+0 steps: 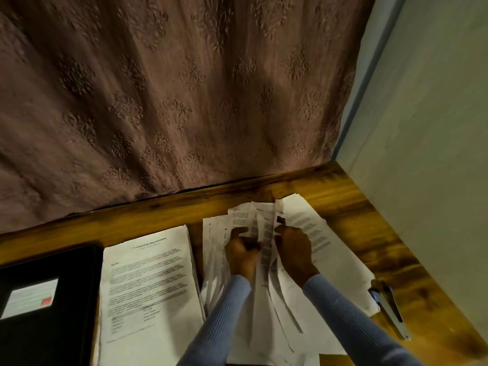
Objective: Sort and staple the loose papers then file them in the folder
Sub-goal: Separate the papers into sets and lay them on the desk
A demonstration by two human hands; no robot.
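Two hands (241, 253) (293, 249) grip loose papers (264, 225) — long axis pointing fwd, toward curtain (171, 88).

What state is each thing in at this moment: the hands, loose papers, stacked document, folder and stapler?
Left hand: fingers curled, gripping loose sheets.
Right hand: pinching sheets, leafing through them.
Loose papers: fanned out, unsorted, partly lifted.
Stacked document: squared pile, lying flat, untouched.
Folder: closed, flat on the table's left.
Stapler: lying unused on the table, beside the papers.
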